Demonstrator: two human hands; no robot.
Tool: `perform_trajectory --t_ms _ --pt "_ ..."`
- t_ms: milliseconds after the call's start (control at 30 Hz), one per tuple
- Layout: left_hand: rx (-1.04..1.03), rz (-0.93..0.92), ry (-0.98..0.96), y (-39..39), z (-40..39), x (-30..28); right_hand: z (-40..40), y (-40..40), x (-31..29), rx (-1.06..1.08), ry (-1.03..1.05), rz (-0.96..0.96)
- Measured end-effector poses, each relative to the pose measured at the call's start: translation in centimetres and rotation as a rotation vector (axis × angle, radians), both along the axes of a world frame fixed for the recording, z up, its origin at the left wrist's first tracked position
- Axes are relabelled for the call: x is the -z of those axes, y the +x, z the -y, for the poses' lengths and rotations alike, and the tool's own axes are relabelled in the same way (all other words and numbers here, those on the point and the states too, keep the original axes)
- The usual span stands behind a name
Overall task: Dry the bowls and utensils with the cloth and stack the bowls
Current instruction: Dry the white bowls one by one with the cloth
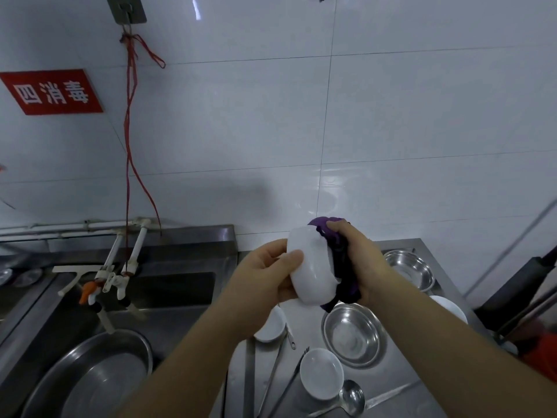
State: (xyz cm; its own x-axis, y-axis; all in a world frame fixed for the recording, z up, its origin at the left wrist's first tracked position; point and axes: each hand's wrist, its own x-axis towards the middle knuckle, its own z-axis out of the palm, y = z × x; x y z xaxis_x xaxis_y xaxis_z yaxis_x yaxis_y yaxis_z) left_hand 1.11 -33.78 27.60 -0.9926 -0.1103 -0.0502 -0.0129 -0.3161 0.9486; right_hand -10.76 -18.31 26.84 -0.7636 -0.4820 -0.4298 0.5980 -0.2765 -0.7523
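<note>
White wall tiles fill the upper frame, and a steel desk [422, 245] runs along the bottom right beside a sink [180, 285]. You hold a white bowl [310, 267] on edge at centre frame, well above the desk, probably so the cloth can reach its inside. Your left hand [265, 279] grips the bowl's outer wall, thumb curled across it. Your right hand [358, 263] is clamped on the purple cloth [340, 257], pressing it against the bowl's open side, so the bowl sits between both hands. Below on the desk wait two steel bowls [352, 336], three other white bowls [321, 374], a ladle [351, 398] and long utensils [280, 384], spread apart, apparently still to be dried and stacked.
</note>
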Motion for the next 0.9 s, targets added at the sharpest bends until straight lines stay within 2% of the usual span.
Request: perform_trajectory --t_ms 133,300,367,467,567,633,700,767,900 --pt "0.024 -0.084 -0.066 -0.2 -0.3 0.3 0.4 0.3 -0.6 0.068 -0.01 0.002" --pt "0.003 -0.182 -0.421 -0.3 -1.9 1.3 1.2 1.3 0.2 0.11 -0.149 0.141" --pt "0.025 -0.197 -0.485 0.0 -2.1 1.3 1.2 1.5 0.1 0.113 -0.164 0.137" --pt "0.034 -0.21 -0.435 -0.1 -2.1 1.3 1.0 1.3 -0.5 0.12 -0.116 0.087" --pt "-0.025 -0.18 -0.173 -0.5 -1.6 0.3 0.9 1.1 -1.0 0.108 -0.062 0.039" --pt "-0.041 -0.121 -0.077 -0.9 -1.3 -0.2 0.9 0.9 -0.8 0.146 -0.03 0.006" --pt "-0.013 -0.112 -0.109 -0.9 -1.5 -0.1 1.2 1.2 -0.7 0.188 -0.006 -0.02" --pt "-0.037 -0.109 -0.243 -0.9 -2.0 0.0 1.4 1.8 -0.5 0.231 0.017 -0.071" --pt "-0.1 -0.092 -0.331 -1.2 -2.7 0.6 1.7 3.4 0.1 0.349 0.054 -0.306"
